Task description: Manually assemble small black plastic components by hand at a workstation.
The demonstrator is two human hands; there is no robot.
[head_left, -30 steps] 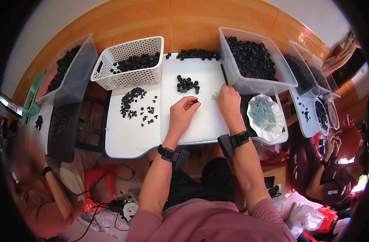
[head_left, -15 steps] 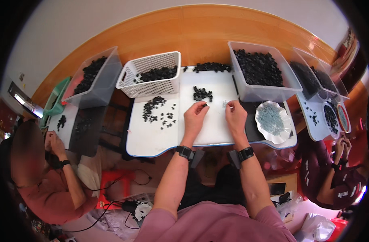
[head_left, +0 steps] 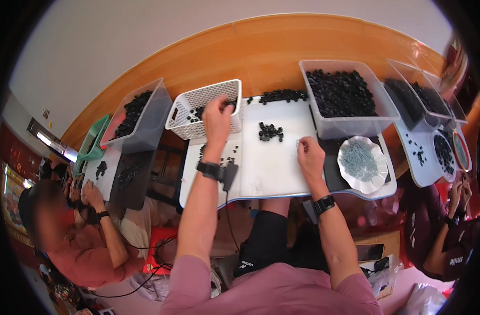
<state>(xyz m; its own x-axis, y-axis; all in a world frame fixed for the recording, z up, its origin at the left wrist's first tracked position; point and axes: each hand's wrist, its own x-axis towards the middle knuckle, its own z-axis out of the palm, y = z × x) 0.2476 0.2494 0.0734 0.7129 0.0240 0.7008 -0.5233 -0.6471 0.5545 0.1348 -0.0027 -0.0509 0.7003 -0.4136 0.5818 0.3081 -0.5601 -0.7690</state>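
Observation:
My left hand (head_left: 218, 116) reaches forward over the rim of a white perforated basket (head_left: 198, 107) that holds small black pieces, fingers curled down at its edge; whether it holds a piece I cannot tell. My right hand (head_left: 309, 156) rests on the white work board (head_left: 274, 168), fingertips pinched around something tiny and pale. A small heap of black pieces (head_left: 270, 131) lies on the board between my hands. A second scatter of black pieces (head_left: 230, 152) sits beside my left wrist.
A clear bin of black pieces (head_left: 340, 100) stands at the right, a white scalloped dish of pale blue parts (head_left: 360, 161) in front of it. A grey bin (head_left: 137, 118) stands left. Other people work at both sides (head_left: 93, 202) (head_left: 455, 210).
My left hand has left the board and moved forward and left to the white basket. My right hand stays on the board. The view has tilted up.

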